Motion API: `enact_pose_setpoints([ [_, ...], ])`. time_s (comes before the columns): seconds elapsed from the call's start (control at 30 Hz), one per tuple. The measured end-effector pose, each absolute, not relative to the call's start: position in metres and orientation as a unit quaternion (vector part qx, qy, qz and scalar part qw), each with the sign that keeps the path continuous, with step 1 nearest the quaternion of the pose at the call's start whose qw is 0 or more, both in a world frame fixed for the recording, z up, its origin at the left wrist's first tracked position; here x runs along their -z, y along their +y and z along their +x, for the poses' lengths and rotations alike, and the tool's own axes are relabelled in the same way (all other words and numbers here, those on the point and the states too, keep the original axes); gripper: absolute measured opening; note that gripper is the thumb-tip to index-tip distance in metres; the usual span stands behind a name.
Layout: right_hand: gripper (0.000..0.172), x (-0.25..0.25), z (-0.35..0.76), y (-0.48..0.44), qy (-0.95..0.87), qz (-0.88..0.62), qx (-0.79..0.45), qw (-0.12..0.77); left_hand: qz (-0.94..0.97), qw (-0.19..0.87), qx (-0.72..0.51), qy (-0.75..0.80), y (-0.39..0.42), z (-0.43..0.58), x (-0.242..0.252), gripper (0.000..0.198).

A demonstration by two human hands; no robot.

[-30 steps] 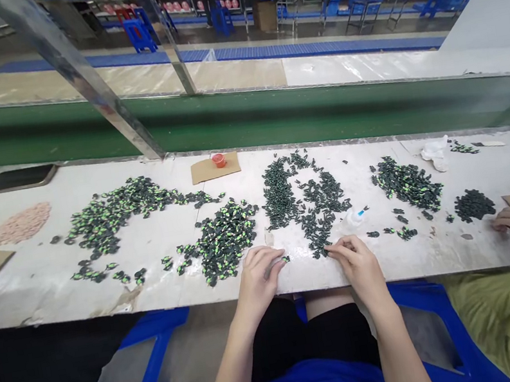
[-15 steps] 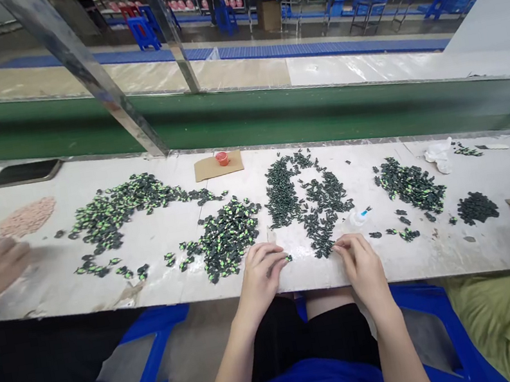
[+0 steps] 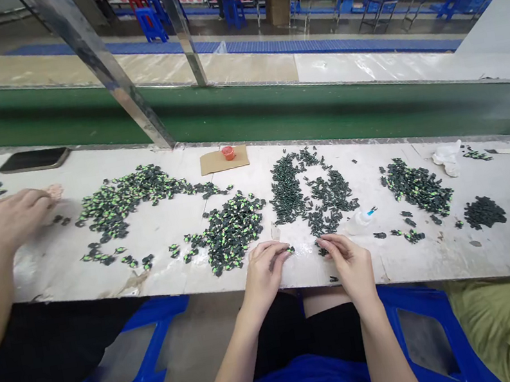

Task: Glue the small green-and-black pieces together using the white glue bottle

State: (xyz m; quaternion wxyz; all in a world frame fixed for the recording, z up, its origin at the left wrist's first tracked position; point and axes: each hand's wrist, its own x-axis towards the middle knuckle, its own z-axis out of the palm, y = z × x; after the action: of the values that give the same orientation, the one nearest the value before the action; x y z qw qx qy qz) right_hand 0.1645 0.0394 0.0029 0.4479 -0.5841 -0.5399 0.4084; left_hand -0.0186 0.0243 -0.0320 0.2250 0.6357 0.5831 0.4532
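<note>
From my end: left hand [image 3: 264, 268] pinches a black-and-green piece [image 3: 291, 249] on its right, axis unclear; right hand [image 3: 350, 258], apart, fingertips at dark pieces [image 3: 286, 189] ahead-left, grip unreadable.

Pile [image 3: 286, 192] is loose dk grn-blk bits, spread in a rough ring w/ a gap mid. Pc [image 3: 290, 249], sm. & dk w/ a lt-grn fleck, is pinched just L of pile's near end; tilt's too sm. to tell. Stray bit [image 3: 333, 279] lies nr that end.
</note>
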Motion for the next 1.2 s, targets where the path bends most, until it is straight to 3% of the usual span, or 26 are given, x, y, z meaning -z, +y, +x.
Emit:
enact_pose_setpoints([
  [0.17,0.026,-0.014,0.147,0.032,-0.526,-0.549,-0.458,0.461,0.629,0.239,-0.486,0.558,0.021,-0.014,0.020,0.017],
  [0.6,0.013,-0.014,0.131,0.024,-0.512,-0.501,-0.492,0.495,0.644,0.231,-0.509,0.523,0.011,-0.006,-0.008,0.016],
  [1.1,0.010,-0.017,0.139,0.023,-0.666,-0.435,-0.282,0.537,0.590,0.340,-0.524,0.512,0.007,-0.001,-0.022,0.016],
  [1.2,0.023,-0.020,0.144,0.022,-0.682,-0.433,-0.269,0.525,0.613,0.337,-0.508,0.502,0.007,-0.004,-0.026,0.016],
])
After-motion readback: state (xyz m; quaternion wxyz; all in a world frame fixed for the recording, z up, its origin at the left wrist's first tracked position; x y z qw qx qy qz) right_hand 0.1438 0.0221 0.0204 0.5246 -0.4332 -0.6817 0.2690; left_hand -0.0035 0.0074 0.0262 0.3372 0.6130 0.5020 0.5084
